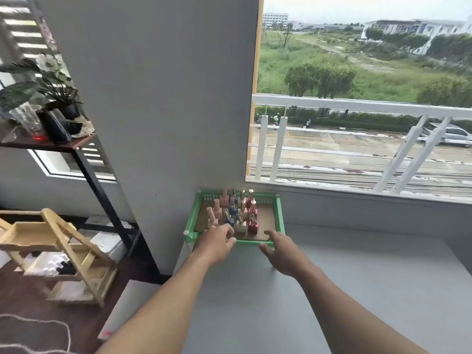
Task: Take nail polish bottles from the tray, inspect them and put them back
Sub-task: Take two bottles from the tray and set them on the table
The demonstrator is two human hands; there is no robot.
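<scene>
Neither hand grips anything: left hand [217, 243] loosely curled, fingers apart, over near rim of green tray [280, 215]; right hand [282, 251] flat, fingers spread, at tray's near-right edge. Grey table [332, 290] below. Tray sits in table's far-left corner against wall, brown liner inside. Nail polish bottles [236, 213] upright, clustered left-centre: about three pink, three blue, four red, two or three cream; most gold-capped, blurry.

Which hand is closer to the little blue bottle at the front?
Left. The left hand reaches over the tray's front edge, its fingertips right beside the blue bottle. The right hand sits by the tray's front right corner, farther away.
</scene>
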